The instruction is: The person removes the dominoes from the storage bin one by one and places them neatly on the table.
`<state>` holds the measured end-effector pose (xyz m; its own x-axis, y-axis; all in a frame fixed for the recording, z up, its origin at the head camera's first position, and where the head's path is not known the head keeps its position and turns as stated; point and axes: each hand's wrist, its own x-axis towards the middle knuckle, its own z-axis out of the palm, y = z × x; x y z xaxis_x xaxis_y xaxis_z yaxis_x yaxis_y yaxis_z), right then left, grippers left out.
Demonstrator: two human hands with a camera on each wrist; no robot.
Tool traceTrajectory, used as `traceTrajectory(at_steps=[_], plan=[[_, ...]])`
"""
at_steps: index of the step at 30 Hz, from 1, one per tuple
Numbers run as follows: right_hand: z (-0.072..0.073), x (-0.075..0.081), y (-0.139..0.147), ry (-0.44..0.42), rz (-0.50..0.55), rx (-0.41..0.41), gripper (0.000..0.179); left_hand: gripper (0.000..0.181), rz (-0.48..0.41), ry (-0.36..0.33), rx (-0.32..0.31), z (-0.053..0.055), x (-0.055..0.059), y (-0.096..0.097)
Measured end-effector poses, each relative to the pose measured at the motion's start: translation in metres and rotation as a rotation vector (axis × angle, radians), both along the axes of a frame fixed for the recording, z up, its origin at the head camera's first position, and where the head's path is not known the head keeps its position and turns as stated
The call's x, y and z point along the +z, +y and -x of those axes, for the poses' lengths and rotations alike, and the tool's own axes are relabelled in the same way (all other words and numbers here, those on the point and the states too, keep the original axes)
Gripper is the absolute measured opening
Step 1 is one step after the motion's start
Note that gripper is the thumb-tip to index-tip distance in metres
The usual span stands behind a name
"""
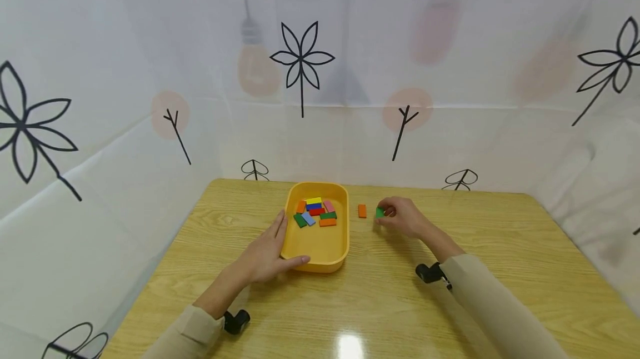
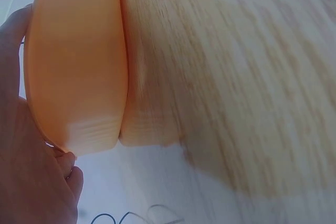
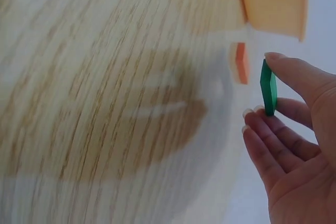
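Note:
In the head view my left hand (image 1: 264, 253) holds the near left corner of a yellow plastic tray (image 1: 320, 268), thumb over the front rim and fingers along the left side. The left wrist view shows the tray's outer wall (image 2: 79, 66) close up, with the left hand (image 2: 31, 166) at its edge. My right hand (image 1: 404, 217) pinches a small flat green block (image 3: 269, 87) between thumb and fingers. An orange block (image 1: 362, 211) lies on the table between the tray and that hand.
Inside the tray lie several small blocks, among them a yellow block (image 1: 314, 200), a pink block (image 1: 328, 206) and a light blue block (image 1: 308, 218). The wooden table (image 1: 300, 314) ends at a patterned white curtain (image 1: 320, 142). Both wrists wear black cameras.

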<state>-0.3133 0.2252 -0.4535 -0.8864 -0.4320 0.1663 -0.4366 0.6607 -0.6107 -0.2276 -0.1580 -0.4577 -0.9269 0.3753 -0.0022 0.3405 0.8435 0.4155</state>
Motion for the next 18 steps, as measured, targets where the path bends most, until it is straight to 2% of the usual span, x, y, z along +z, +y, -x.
traceTrajectory(at_steps=[10,18], plan=[[0.014,-0.009,-0.004,-0.026,-0.033,0.015,0.035,0.118,0.007,-0.001,-0.002,0.002,-0.001,0.000],[0.021,-0.010,-0.012,-0.031,-0.060,-0.014,0.035,0.118,0.014,-0.001,0.000,0.002,-0.001,-0.001]])
